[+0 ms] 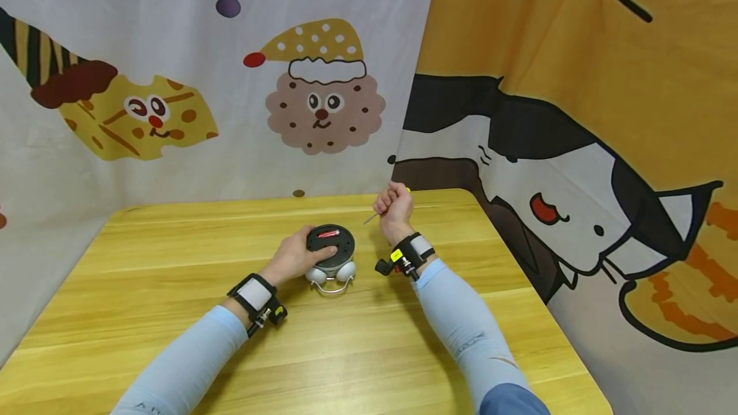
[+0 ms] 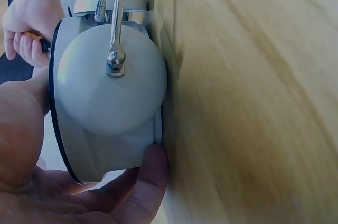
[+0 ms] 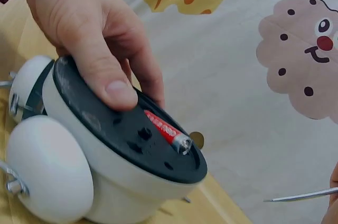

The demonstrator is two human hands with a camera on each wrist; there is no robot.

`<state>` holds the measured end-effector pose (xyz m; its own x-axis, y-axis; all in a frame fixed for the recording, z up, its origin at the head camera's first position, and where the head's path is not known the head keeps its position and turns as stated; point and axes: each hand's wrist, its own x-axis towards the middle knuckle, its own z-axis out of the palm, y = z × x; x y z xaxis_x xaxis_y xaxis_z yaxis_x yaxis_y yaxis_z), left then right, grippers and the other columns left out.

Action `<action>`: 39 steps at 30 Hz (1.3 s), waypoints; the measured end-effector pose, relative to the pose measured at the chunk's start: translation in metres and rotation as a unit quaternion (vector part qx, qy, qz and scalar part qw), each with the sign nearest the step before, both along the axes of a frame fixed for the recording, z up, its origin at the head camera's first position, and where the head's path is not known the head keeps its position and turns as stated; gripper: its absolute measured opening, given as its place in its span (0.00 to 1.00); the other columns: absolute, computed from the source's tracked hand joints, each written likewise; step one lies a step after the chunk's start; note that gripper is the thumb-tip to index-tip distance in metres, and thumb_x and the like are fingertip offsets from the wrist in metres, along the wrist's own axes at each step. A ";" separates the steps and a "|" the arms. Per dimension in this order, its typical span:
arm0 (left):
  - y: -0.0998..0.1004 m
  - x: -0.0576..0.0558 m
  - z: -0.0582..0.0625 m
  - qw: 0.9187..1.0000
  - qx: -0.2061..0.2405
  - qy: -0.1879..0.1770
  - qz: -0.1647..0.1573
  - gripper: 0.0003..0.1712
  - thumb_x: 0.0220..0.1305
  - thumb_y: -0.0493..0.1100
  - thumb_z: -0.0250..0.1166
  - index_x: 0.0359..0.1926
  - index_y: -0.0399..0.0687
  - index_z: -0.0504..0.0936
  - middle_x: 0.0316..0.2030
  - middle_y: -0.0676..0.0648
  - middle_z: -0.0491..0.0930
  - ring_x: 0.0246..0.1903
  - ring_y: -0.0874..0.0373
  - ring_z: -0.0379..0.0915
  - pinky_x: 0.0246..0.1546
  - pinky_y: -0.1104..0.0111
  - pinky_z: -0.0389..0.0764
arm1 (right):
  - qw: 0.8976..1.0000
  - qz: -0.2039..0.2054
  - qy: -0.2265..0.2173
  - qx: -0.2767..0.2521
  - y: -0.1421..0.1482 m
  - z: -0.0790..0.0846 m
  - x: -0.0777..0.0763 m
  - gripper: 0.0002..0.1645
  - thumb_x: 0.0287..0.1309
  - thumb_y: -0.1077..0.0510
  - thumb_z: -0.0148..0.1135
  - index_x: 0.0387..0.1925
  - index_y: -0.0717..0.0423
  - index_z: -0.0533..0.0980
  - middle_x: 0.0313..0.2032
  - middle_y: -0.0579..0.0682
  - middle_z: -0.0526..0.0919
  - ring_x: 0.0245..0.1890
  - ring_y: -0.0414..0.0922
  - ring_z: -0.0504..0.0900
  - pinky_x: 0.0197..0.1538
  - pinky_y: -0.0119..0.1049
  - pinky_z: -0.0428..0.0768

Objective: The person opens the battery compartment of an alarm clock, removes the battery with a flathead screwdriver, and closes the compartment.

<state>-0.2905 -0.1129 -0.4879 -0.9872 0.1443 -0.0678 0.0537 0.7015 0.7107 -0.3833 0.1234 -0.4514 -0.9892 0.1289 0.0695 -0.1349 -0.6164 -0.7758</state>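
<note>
A white twin-bell alarm clock lies face down on the table, its black back upward and its bells and wire handle toward me. In its back, a red battery sits in an uncovered slot. My left hand grips the clock from the left, thumb across the back and fingers round the side, as the left wrist view also shows. To the right, my right hand is curled round the handle of a screwdriver. Its thin metal shaft points toward the clock but stays apart from it.
The wooden table ends at a back edge against a printed cloth. More cartoon cloth hangs along the right side. Some small red thing, mostly hidden, shows by the right wrist strap.
</note>
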 end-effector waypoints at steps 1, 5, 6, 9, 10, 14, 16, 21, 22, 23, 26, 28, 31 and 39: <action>0.000 0.000 0.000 1.000 0.000 0.000 0.000 0.56 0.74 0.69 0.72 0.85 0.36 0.64 0.76 0.26 0.76 0.75 0.31 0.77 0.74 0.39 0.80 | 1.000 -0.001 0.002 0.005 0.001 0.000 0.000 0.33 0.77 0.55 0.50 0.12 0.42 0.57 0.12 0.37 0.59 0.13 0.36 0.59 0.24 0.30 0.55; -0.001 -0.001 -0.002 1.000 0.003 0.002 0.001 0.57 0.73 0.69 0.73 0.85 0.36 0.65 0.75 0.26 0.77 0.73 0.31 0.78 0.73 0.39 0.81 | 1.000 -0.005 0.006 0.022 0.007 -0.003 0.000 0.31 0.78 0.55 0.51 0.13 0.43 0.58 0.13 0.38 0.61 0.15 0.37 0.61 0.25 0.31 0.57; -0.001 -0.001 -0.002 1.000 0.002 0.001 -0.001 0.57 0.73 0.69 0.73 0.85 0.36 0.65 0.75 0.26 0.77 0.74 0.31 0.78 0.73 0.39 0.81 | 1.000 -0.009 0.006 0.026 0.009 -0.004 0.000 0.31 0.78 0.55 0.51 0.14 0.43 0.58 0.13 0.38 0.61 0.15 0.38 0.61 0.25 0.31 0.58; -0.004 -0.007 -0.011 1.000 0.004 0.003 -0.002 0.59 0.71 0.72 0.73 0.84 0.37 0.66 0.75 0.27 0.78 0.73 0.32 0.79 0.73 0.40 0.81 | 0.999 -0.017 0.002 0.035 0.016 -0.007 0.000 0.30 0.79 0.54 0.52 0.15 0.44 0.59 0.14 0.39 0.61 0.15 0.39 0.62 0.26 0.32 0.59; -0.004 -0.008 -0.012 1.000 0.005 0.000 -0.004 0.59 0.71 0.72 0.73 0.84 0.37 0.66 0.75 0.27 0.77 0.73 0.31 0.78 0.74 0.40 0.80 | 0.999 -0.020 0.003 0.037 0.018 -0.008 0.000 0.30 0.79 0.54 0.52 0.15 0.44 0.59 0.14 0.40 0.61 0.15 0.39 0.62 0.26 0.32 0.59; -0.004 -0.006 -0.010 1.000 0.006 0.005 -0.004 0.60 0.70 0.74 0.74 0.84 0.37 0.67 0.75 0.27 0.78 0.73 0.31 0.79 0.72 0.39 0.81 | 0.999 -0.028 0.004 0.043 0.026 -0.010 0.000 0.30 0.80 0.55 0.51 0.15 0.45 0.60 0.14 0.40 0.63 0.16 0.39 0.63 0.26 0.33 0.60; -0.004 -0.007 -0.010 1.000 0.003 0.009 -0.003 0.60 0.70 0.74 0.73 0.83 0.37 0.67 0.74 0.26 0.79 0.71 0.31 0.80 0.70 0.39 0.82 | 0.998 -0.034 0.006 0.046 0.030 -0.012 -0.001 0.30 0.79 0.54 0.52 0.16 0.45 0.60 0.15 0.40 0.63 0.16 0.39 0.64 0.26 0.33 0.61; -0.005 -0.007 -0.011 1.000 0.003 0.016 -0.008 0.62 0.68 0.77 0.73 0.83 0.36 0.68 0.73 0.27 0.80 0.69 0.31 0.82 0.67 0.40 0.85 | 0.997 -0.049 0.010 0.058 0.039 -0.015 -0.002 0.28 0.77 0.53 0.54 0.16 0.45 0.61 0.15 0.41 0.65 0.17 0.40 0.66 0.26 0.34 0.64; -0.005 -0.003 -0.006 1.000 0.007 0.013 -0.009 0.62 0.68 0.76 0.73 0.83 0.36 0.67 0.73 0.26 0.79 0.70 0.31 0.81 0.68 0.39 0.84 | 0.997 -0.052 0.010 0.059 0.041 -0.016 -0.002 0.28 0.77 0.53 0.54 0.16 0.45 0.61 0.15 0.41 0.65 0.17 0.40 0.66 0.26 0.34 0.64; -0.004 -0.003 -0.006 1.000 0.008 0.012 -0.008 0.61 0.69 0.75 0.73 0.83 0.36 0.67 0.74 0.26 0.79 0.71 0.31 0.80 0.69 0.39 0.83 | 0.997 -0.055 0.009 0.060 0.042 -0.016 -0.002 0.28 0.77 0.54 0.54 0.16 0.45 0.62 0.15 0.41 0.66 0.17 0.40 0.67 0.26 0.34 0.65; -0.003 -0.002 -0.005 1.000 0.009 0.007 -0.005 0.59 0.71 0.72 0.73 0.84 0.36 0.66 0.75 0.26 0.77 0.73 0.30 0.78 0.72 0.39 0.81 | 0.996 -0.061 0.005 0.059 0.046 -0.016 -0.002 0.27 0.77 0.54 0.54 0.17 0.46 0.62 0.16 0.41 0.66 0.17 0.40 0.67 0.26 0.34 0.66; -0.002 -0.001 -0.003 1.000 0.008 0.003 -0.005 0.57 0.74 0.69 0.72 0.85 0.36 0.65 0.76 0.26 0.76 0.74 0.30 0.77 0.74 0.39 0.80 | 0.996 -0.068 0.003 0.061 0.049 -0.016 -0.002 0.27 0.78 0.54 0.54 0.18 0.47 0.62 0.16 0.41 0.67 0.17 0.40 0.68 0.27 0.34 0.67; -0.002 0.000 -0.003 1.000 0.003 0.003 -0.003 0.55 0.75 0.68 0.72 0.85 0.36 0.65 0.76 0.27 0.77 0.74 0.31 0.77 0.74 0.40 0.80 | 0.995 -0.079 0.005 0.067 0.053 -0.015 -0.001 0.27 0.79 0.54 0.54 0.19 0.48 0.62 0.17 0.42 0.67 0.18 0.41 0.70 0.27 0.34 0.70; -0.002 0.000 -0.001 1.000 0.006 0.005 -0.004 0.55 0.74 0.69 0.72 0.84 0.36 0.65 0.76 0.27 0.77 0.74 0.31 0.78 0.73 0.39 0.81 | 0.985 -0.119 0.028 0.125 0.067 -0.017 -0.002 0.27 0.81 0.52 0.53 0.19 0.49 0.72 0.20 0.43 0.76 0.23 0.41 0.74 0.34 0.32 0.76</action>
